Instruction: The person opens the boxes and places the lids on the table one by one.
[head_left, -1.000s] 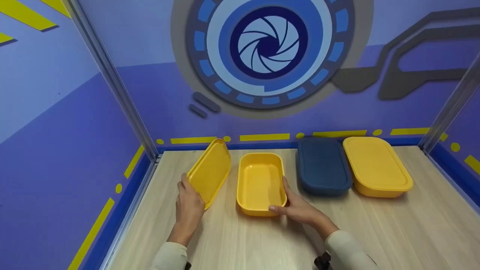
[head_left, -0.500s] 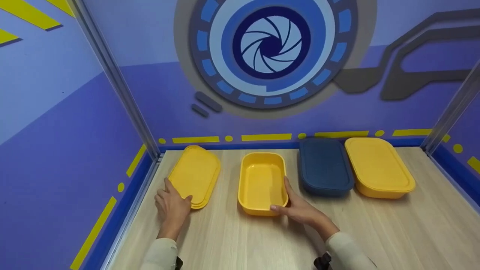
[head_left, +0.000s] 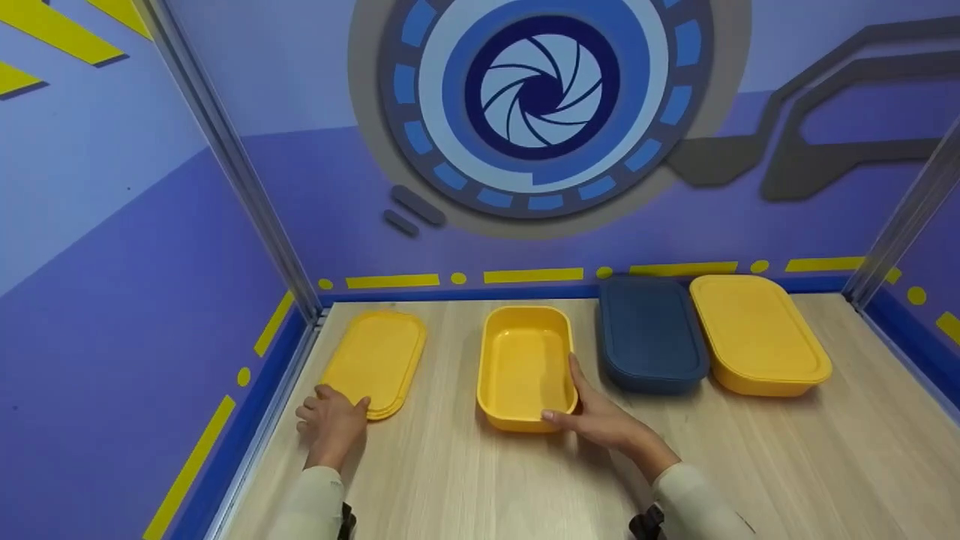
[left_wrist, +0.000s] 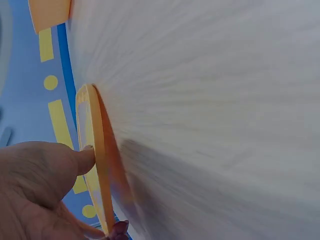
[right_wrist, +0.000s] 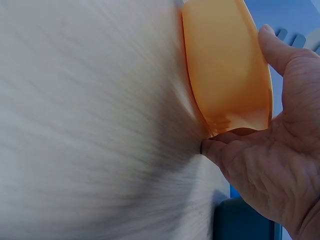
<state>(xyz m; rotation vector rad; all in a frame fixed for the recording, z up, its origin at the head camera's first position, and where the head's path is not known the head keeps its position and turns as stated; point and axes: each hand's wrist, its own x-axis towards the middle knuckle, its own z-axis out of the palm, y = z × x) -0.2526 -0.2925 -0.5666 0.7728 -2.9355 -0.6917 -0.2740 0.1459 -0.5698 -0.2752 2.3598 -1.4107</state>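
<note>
A flat yellow lid [head_left: 379, 356] lies at the left of the table, low over the wood. My left hand [head_left: 336, 424] holds its near left corner, with the thumb on the near edge and the fingers at the left side. From the left wrist, the lid [left_wrist: 99, 140] shows a shadowed gap between its edge and the table. An uncovered yellow food container [head_left: 525, 375] stands upright in the middle, nothing visible inside. My right hand [head_left: 604, 420] grips its near right corner, thumb on the rim and fingers along the outer wall [right_wrist: 225, 65].
Right of the uncovered container stand a dark blue lidded container [head_left: 652, 330] and a yellow lidded one [head_left: 759, 330], side by side. A patterned back wall [head_left: 315, 202] and metal corner posts border the wooden table [head_left: 480, 487].
My left hand has moved left and lowered the lid from a steep tilt to nearly flat. My right hand and the uncovered container have stayed in place.
</note>
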